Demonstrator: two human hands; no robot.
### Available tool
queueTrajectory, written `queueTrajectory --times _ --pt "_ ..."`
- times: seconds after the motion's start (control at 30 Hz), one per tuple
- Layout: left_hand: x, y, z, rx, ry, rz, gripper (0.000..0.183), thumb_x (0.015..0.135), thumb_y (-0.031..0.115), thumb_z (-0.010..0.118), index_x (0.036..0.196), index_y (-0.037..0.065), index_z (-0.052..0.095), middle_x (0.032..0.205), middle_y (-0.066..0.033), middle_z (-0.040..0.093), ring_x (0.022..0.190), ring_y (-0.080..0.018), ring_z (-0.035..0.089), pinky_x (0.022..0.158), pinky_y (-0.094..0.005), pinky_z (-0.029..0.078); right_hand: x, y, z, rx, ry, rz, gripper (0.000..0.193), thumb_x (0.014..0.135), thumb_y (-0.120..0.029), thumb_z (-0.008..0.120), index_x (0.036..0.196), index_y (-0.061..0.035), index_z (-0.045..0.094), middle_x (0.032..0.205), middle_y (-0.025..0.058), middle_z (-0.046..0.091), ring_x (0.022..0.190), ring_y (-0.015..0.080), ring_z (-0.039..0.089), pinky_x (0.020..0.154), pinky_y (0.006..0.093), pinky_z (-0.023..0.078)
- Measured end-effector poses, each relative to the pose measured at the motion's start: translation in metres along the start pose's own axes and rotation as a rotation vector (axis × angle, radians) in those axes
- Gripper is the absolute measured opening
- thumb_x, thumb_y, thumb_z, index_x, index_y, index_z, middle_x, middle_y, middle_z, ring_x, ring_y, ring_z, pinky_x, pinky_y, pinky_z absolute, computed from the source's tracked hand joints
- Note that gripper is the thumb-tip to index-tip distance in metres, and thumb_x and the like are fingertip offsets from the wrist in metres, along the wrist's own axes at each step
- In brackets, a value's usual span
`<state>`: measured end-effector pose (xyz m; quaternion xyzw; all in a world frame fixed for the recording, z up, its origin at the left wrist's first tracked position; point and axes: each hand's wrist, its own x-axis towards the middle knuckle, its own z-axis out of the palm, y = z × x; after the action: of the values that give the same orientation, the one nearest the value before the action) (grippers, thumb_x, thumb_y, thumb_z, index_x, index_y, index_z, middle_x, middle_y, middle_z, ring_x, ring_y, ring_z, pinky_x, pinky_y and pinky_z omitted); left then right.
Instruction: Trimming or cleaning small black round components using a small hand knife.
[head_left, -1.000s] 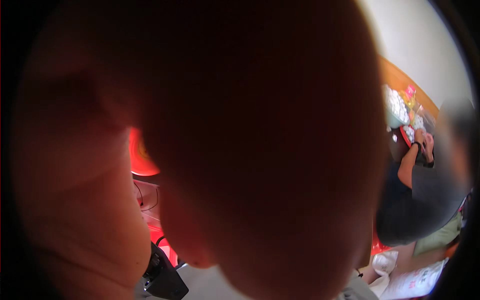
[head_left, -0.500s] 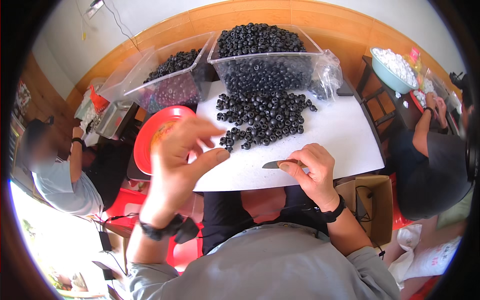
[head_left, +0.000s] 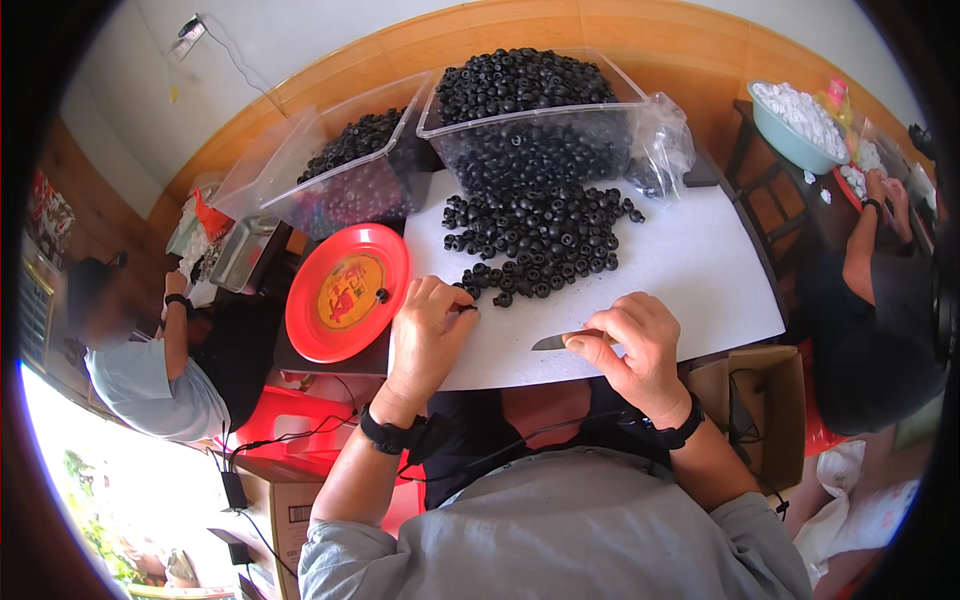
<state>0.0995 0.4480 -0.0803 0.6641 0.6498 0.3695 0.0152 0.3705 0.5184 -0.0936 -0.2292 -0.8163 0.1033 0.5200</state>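
Note:
My left hand (head_left: 428, 335) is at the near left edge of a loose pile of small black ring-like plastic parts (head_left: 535, 235). Its thumb and fingertips pinch one black part (head_left: 463, 308), mostly hidden by the fingers. My right hand (head_left: 635, 345) grips a small knife (head_left: 552, 342), its blade pointing left above the white sheet (head_left: 690, 290). Beside my left hand, a red plate (head_left: 303, 315) with a yellow printed centre bears a single black part (head_left: 382, 295).
Behind the pile stands a clear bin (head_left: 630, 95) heaped with black parts, with another clear bin (head_left: 285, 185) to its left. A clear plastic bag (head_left: 662, 145) lies at the right. Co-workers sit at both sides; a cardboard box (head_left: 775, 400) stands below right.
My left hand has moved from over the red plate toward the pile's near edge, its fingers closing on a black part. The plate's centre now shows. My right hand still holds the knife.

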Motion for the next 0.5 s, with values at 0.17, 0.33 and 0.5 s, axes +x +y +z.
queueTrajectory --times 0.17,0.33,0.5 --pt "-0.001 0.003 -0.018 -0.181 -0.038 0.058 0.018 0.082 -0.003 0.071 0.100 0.003 0.072 0.098 -0.0087 0.068 0.091 -0.0256 0.063 0.070 -0.0354 0.054 0.005 0.005 0.003 0.013 -0.004 -0.025 0.029 0.077 -0.023 0.090 0.079 -0.0110 0.064 0.070 0.0024 0.057 0.064 0.0245 0.056 0.060 0.0391 0.040" --pt "-0.005 0.001 -0.018 -0.173 0.051 -0.024 0.013 0.083 -0.002 0.075 0.096 0.002 0.073 0.096 -0.0094 0.067 0.088 -0.0248 0.063 0.072 -0.0355 0.053 0.005 0.006 0.004 -0.005 0.000 -0.040 0.029 0.077 -0.024 0.090 0.079 -0.0115 0.064 0.070 0.0017 0.057 0.065 0.0240 0.056 0.060 0.0388 0.040" --pt "-0.002 0.003 -0.003 -0.053 0.018 0.012 0.012 0.083 0.004 0.078 0.092 0.001 0.072 0.092 -0.0112 0.065 0.091 -0.0310 0.063 0.079 -0.0420 0.053 0.002 0.006 0.007 -0.024 -0.006 -0.045 0.029 0.076 -0.024 0.090 0.078 -0.0118 0.064 0.070 0.0009 0.057 0.064 0.0234 0.055 0.060 0.0385 0.039"
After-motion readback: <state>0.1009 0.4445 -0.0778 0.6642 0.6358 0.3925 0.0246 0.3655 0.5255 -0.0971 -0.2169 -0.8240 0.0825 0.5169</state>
